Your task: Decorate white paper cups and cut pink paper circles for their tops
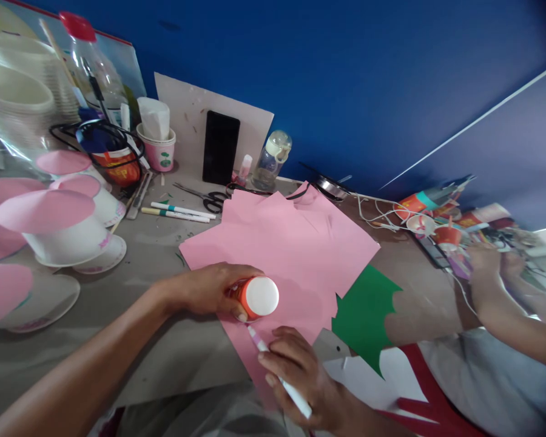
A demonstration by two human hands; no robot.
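Observation:
My left hand [213, 291] is closed round an orange paper cup [250, 298], whose round white end faces up. The cup is on several overlapping sheets of pink paper [282, 237]. In my right hand [300, 370] is a white marker pen [291, 391], held between thumb and fingers. Its tip end points at the lower edge of the cup, close to the pink paper; I cannot tell whether it touches. To the right of the pink sheets lies a cut piece of green paper [364, 318].
White cups with pink paper discs [50, 212] crowd the left. Markers [179, 212], scissors [204, 195], a phone [221, 147] and a water bottle [273, 161] stand or lie behind the paper. At the right, a co-worker's arms [500, 303] reach over cups and cables.

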